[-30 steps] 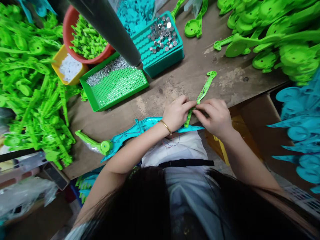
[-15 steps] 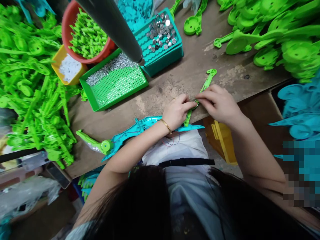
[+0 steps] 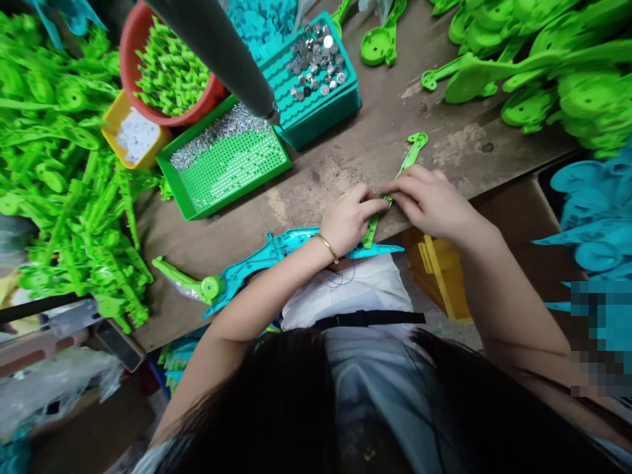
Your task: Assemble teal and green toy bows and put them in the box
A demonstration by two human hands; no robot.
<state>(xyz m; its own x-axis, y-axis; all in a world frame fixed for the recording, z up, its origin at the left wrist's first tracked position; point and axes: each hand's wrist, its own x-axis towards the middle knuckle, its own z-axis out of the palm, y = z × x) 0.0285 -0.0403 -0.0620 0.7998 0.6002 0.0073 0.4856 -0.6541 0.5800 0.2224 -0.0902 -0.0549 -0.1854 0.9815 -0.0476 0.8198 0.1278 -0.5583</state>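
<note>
My left hand [image 3: 349,219] and my right hand [image 3: 430,199] meet over a long thin green plastic strip [image 3: 409,153] that lies slanted on the worn wooden table [image 3: 375,141]. Both hands pinch the strip near its middle, fingertips touching. Its curled far end sticks out beyond my right hand. Under my left wrist lies a teal plastic toy shell [image 3: 261,257] with a green handle piece [image 3: 197,284] at its left end and thin red wires near my body.
A green tray of small metal screws [image 3: 224,164], a teal tray of round metal discs [image 3: 316,72], a red bowl of green pieces [image 3: 168,72] and a yellow box [image 3: 131,135] stand behind. Green plastic parts pile up left [image 3: 64,184] and top right [image 3: 543,66]; teal parts [image 3: 597,217] right. A grey pole [image 3: 217,52] hangs overhead.
My right hand slid up the green strip, away from my body, and now covers more of it. My left hand stayed in place on the strip.
</note>
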